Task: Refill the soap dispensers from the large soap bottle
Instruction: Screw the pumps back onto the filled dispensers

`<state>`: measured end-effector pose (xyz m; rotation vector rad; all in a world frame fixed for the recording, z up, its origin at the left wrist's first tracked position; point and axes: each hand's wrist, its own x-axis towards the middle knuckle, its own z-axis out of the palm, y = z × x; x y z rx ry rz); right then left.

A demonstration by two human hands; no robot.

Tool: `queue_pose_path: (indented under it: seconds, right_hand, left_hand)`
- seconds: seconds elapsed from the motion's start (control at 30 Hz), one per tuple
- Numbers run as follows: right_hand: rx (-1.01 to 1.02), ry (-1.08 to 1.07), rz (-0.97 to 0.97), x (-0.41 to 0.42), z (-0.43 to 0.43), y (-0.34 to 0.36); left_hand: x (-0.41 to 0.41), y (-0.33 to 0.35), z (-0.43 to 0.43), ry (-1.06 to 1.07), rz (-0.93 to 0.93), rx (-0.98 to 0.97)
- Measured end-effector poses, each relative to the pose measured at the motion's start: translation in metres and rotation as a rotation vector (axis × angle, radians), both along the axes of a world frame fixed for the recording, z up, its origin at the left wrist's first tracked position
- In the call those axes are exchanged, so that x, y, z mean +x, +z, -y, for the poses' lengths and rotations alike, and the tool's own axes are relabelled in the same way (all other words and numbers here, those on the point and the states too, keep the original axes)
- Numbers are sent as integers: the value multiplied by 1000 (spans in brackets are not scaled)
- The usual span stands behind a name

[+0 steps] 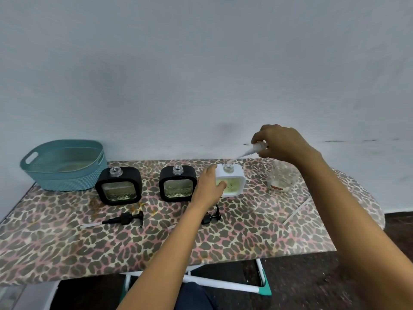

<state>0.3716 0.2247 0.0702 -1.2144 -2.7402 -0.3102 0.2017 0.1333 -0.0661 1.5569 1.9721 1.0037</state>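
Fingers (257,137) of the right hand (282,143) pinch the pump (254,150) — below, left hand (208,187) fingers (211,170) clamp the white dispenser (235,176), steadying it.

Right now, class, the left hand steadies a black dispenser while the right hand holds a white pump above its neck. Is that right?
No. In the head view the left hand grips the white dispenser, not a black one. The right hand does hold the white pump above its neck.

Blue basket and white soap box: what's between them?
The left black dispenser and right black dispenser, necks open, then the left hand gripping the white dispenser; head view.
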Motion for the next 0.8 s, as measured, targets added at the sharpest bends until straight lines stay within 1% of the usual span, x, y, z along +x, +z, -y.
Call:
queue_pose_path:
  seconds: [0.17,0.27,0.4,0.53,0.67,0.73,0.8]
  right_hand:
    - [103,29,256,-23,1,3]
    - [184,84,399,-41,0,-3]
    - [195,164,517,-69,-8,-14]
    - [115,177,543,-87,-17,-27]
    - [-54,179,560,-91,-20,-36]
    - [-168,172,518,-90,-25,-43]
    - [-300,175,390,-86,-31,-49]
  left_hand:
    - [-6,-2,-13,-14,-13,8]
    - [-9,-4,-18,-23,-14,5]
    - [-9,-7,-24,-27,-3,2]
    - [-10,-10,-28,-16,0,7]
    - [-12,-14,-31,-3,2,12]
    - [-12,-15,-31,0,5,16]
    - [-12,-17,-31,5,22,22]
